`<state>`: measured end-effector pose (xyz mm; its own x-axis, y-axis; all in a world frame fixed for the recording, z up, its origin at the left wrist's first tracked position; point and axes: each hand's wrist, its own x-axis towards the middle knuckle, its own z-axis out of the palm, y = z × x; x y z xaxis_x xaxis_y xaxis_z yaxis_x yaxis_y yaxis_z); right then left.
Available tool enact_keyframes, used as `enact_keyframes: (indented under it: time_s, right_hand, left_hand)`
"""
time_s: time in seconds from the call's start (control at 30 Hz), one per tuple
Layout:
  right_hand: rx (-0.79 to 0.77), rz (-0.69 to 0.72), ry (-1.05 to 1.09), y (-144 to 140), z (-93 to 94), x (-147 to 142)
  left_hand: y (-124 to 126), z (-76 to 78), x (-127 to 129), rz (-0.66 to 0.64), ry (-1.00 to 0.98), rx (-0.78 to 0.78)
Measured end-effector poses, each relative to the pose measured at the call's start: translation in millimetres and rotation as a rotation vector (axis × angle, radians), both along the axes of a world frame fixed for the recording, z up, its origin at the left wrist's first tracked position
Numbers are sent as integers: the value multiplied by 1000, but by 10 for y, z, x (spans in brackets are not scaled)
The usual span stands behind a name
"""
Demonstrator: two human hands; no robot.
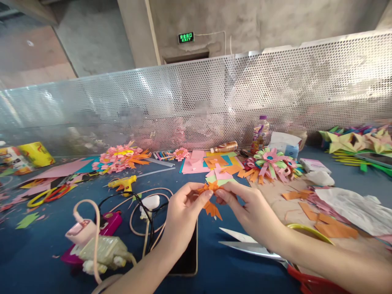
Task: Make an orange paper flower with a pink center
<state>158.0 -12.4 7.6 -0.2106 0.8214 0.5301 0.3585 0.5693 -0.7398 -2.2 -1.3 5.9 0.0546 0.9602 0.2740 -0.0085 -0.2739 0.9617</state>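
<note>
Between my two hands, above the blue table, is an orange paper flower (212, 209) with pointed, fringed petals. My left hand (190, 201) pinches it from the left, thumb in front. From the right, my right hand (240, 201) grips its other side between thumb and fingers. Part of the flower is hidden behind the fingertips. Under my right forearm lie large scissors (254, 248), blades apart and pointing left. A dark phone or tablet (186, 261) lies partly beneath my left forearm.
Left are a yellow glue gun (123, 183), smaller scissors (49, 196) and a power strip with plugs and looping cables (98, 241). Paper sheets (196, 163), finished paper flowers (271, 163), a bottle (259, 134) and tissues (284, 145) stand farther back, before a perforated metal screen (183, 98).
</note>
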Motion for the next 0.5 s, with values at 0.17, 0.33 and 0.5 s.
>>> enact_keyframes:
  time_s: [0.17,0.33,0.5]
  right_hand:
    - [-1,8,14,-4,-29,-2]
    - [-11,-50,-14,-1,-49,4]
    - [40,5,51,-3,-32,22]
  left_hand:
    - [-3,9,1,-2,15,-1]
    - [-26,9,1,5,-3,43]
    - [-48,13,1,-12,-11,96]
